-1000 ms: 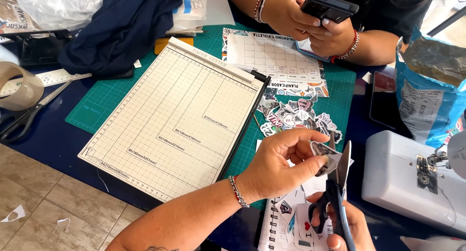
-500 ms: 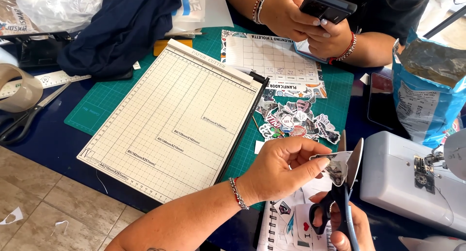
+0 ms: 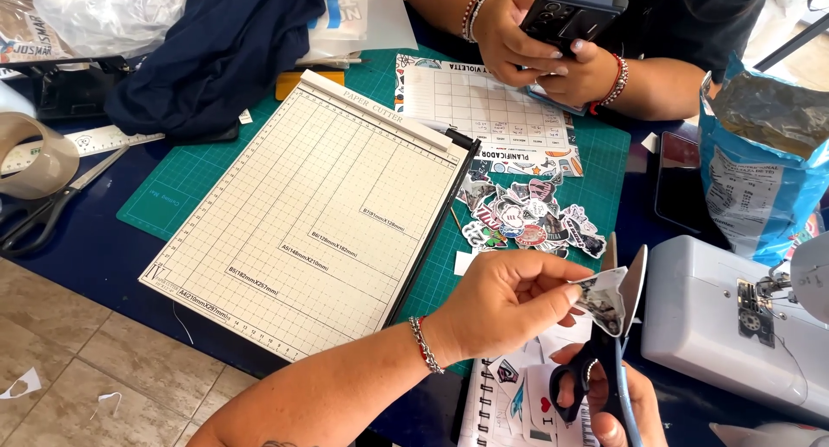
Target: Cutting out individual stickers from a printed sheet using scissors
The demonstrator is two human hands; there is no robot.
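My left hand [image 3: 509, 304] pinches a small printed sticker cut-out [image 3: 603, 297] between thumb and fingers. My right hand [image 3: 617, 404] grips the handles of black-and-blue scissors [image 3: 615, 335], whose blades are spread around the cut-out's edge. Just beyond my left hand a pile of several cut stickers [image 3: 527, 215] lies on the green cutting mat [image 3: 186, 183]. Beneath my hands sits a spiral notebook [image 3: 518, 404] with sticker sheets on it.
A cream paper cutter board [image 3: 319, 214] covers the mat's middle. Another person's hands hold a phone [image 3: 570, 15] over a planner sheet [image 3: 484, 110]. A white machine [image 3: 734, 326] and blue foil bag [image 3: 760, 171] stand right; tape roll [image 3: 30, 158], scissors [image 3: 47, 209] and dark cloth [image 3: 216, 50] left.
My left hand has turned the cut-out slightly and the scissors have shifted up beside it, blades still apart. The other person's hands stay on the phone.
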